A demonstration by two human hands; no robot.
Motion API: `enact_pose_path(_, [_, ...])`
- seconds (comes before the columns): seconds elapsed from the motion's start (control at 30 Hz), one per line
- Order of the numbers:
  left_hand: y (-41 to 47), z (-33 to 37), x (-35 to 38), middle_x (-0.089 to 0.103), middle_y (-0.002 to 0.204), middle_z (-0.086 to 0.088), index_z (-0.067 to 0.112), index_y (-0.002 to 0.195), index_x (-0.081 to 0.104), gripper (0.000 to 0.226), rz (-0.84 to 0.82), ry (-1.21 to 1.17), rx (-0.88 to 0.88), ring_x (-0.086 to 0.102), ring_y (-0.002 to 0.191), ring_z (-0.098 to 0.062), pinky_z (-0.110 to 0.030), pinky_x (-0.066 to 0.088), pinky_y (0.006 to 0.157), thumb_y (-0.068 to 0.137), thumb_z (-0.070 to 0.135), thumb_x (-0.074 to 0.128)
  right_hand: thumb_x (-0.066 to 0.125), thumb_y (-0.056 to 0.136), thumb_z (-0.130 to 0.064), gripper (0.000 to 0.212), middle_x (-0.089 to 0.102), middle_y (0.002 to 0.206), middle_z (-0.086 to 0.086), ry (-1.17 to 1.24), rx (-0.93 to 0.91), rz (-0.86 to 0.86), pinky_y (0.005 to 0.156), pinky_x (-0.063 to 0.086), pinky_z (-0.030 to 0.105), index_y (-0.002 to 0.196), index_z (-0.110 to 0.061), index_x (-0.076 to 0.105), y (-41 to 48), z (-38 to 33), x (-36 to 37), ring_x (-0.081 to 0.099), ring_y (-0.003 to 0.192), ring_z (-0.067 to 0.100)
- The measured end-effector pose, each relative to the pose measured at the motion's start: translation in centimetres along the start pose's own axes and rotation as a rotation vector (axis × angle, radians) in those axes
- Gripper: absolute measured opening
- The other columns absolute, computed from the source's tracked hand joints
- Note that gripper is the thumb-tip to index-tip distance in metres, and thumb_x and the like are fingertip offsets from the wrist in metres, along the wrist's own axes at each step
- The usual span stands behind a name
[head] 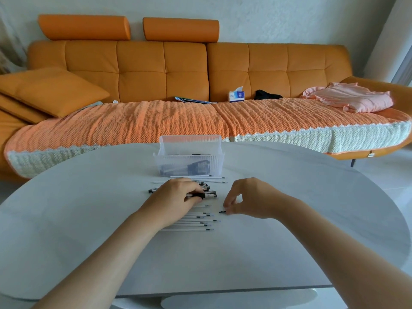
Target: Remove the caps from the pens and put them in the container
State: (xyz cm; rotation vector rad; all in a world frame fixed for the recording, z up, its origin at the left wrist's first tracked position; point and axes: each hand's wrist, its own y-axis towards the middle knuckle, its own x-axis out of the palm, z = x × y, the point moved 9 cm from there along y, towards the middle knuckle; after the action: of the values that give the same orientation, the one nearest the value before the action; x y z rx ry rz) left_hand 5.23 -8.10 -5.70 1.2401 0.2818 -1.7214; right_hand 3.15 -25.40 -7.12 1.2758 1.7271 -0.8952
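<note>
Only the person's two arms show, both bare from the fingertips back to where the near edge of the view cuts them off. The left forearm is long and slim, widening evenly from a narrow wrist toward the near left corner. The right forearm has the same build and broadens toward the near right edge. The left hand and right hand are bare too, with slender fingers; the nails are too small to make out
</note>
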Motion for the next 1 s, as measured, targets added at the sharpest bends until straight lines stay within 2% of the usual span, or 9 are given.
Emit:
enact_pose_path(0.13, [0.0, 0.4, 0.0, 0.065, 0.097, 0.020, 0.032, 0.102, 0.072, 0.015, 0.003, -0.004, 0.009, 0.059, 0.094, -0.001, -0.027, 0.050, 0.085, 0.088, 0.029, 0.069, 0.072, 0.086, -0.037, 0.008, 0.066, 0.094, -0.020, 0.030, -0.031, 0.077, 0.063, 0.040, 0.013, 0.094, -0.035, 0.069, 0.1, -0.3, -0.5, 0.055, 0.069, -0.009])
enact_pose_path(0.2, [0.1, 0.7, 0.1, 0.064, 0.097, 0.019, 0.031, 0.103, 0.072, 0.015, -0.001, 0.005, 0.014, 0.058, 0.093, -0.002, -0.027, 0.049, 0.084, 0.089, 0.028, 0.068, 0.071, 0.087, -0.036, 0.009, 0.066, 0.094, -0.018, 0.060, -0.035, 0.145, 0.061, 0.039, 0.013, 0.094, -0.035, 0.067, 0.0, -0.4, -1.1, 0.053, 0.064, -0.008])
enact_pose_path(0.3, [0.1, 0.8, 0.3, 0.063, 0.094, 0.017, 0.030, 0.103, 0.072, 0.014, -0.007, 0.011, 0.024, 0.057, 0.091, -0.003, -0.028, 0.049, 0.083, 0.089, 0.028, 0.067, 0.072, 0.085, -0.036, 0.011, 0.067, 0.094, -0.015, 0.073, -0.045, 0.180, 0.061, 0.039, 0.014, 0.094, -0.035, 0.066, 0.0, -0.6, -1.3, 0.053, 0.064, -0.006])
enact_pose_path(0.57, [0.1, 0.8, 0.5, 0.062, 0.089, 0.019, 0.034, 0.100, 0.071, 0.013, -0.018, -0.016, 0.030, 0.058, 0.088, -0.002, -0.031, 0.051, 0.079, 0.089, 0.028, 0.068, 0.071, 0.087, -0.037, 0.011, 0.066, 0.093, -0.017, 0.068, -0.086, 0.188, 0.060, 0.037, 0.013, 0.097, -0.036, 0.068, 0.3, -1.8, -0.8, 0.051, 0.067, -0.015])
enact_pose_path(0.7, [-0.2, 1.0, 0.4, 0.061, 0.085, 0.020, 0.039, 0.101, 0.069, 0.013, -0.012, 0.006, 0.024, 0.057, 0.084, -0.002, -0.032, 0.049, 0.075, 0.089, 0.034, 0.066, 0.068, 0.089, -0.039, 0.015, 0.066, 0.096, -0.016, 0.060, -0.108, 0.198, 0.063, 0.041, 0.018, 0.103, -0.035, 0.068, 0.4, -3.0, -0.4, 0.052, 0.067, -0.005])
enact_pose_path(0.83, [-0.2, 0.9, -0.1, 0.062, 0.085, 0.017, 0.038, 0.100, 0.068, 0.011, -0.014, -0.019, 0.004, 0.057, 0.083, -0.002, -0.030, 0.049, 0.073, 0.091, 0.038, 0.064, 0.059, 0.093, -0.049, 0.023, 0.067, 0.098, -0.011, -0.015, -0.073, 0.198, 0.074, 0.051, 0.032, 0.108, -0.035, 0.068, 0.7, -3.3, -0.4, 0.060, 0.083, 0.010])
enact_pose_path(1.0, [-0.2, 0.2, -0.7, 0.064, 0.089, 0.014, 0.030, 0.098, 0.069, 0.010, -0.017, -0.027, -0.036, 0.056, 0.085, -0.003, -0.030, 0.048, 0.078, 0.094, 0.029, 0.060, 0.044, 0.102, -0.040, 0.029, 0.063, 0.086, -0.004, -0.081, -0.117, 0.160, 0.070, 0.050, 0.040, 0.093, -0.022, 0.066, 1.4, -4.5, 0.3, 0.057, 0.081, 0.020])
